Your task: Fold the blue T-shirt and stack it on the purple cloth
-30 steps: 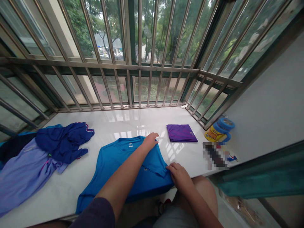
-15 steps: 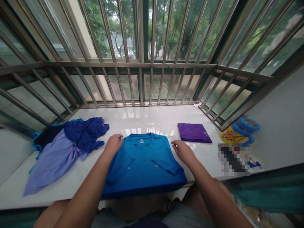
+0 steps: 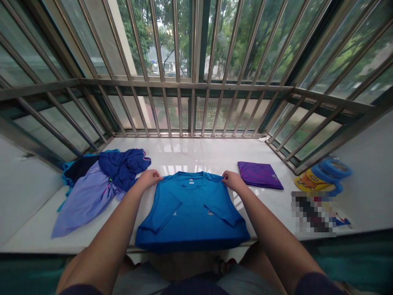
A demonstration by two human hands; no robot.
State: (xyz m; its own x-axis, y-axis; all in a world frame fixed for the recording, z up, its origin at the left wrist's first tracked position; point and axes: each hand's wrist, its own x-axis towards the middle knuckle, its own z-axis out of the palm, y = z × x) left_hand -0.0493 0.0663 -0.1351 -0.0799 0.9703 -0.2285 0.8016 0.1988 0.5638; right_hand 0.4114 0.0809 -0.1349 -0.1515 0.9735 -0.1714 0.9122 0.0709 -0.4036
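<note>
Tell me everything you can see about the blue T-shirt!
The blue T-shirt looks like smooth, shiny fabric. It lies flat, front up, on a white tiled sill, with its round collar away from the person. Both sleeves are folded inward over the front, and a small logo sits below the collar. The left hand and right hand touch its shoulders.
</note>
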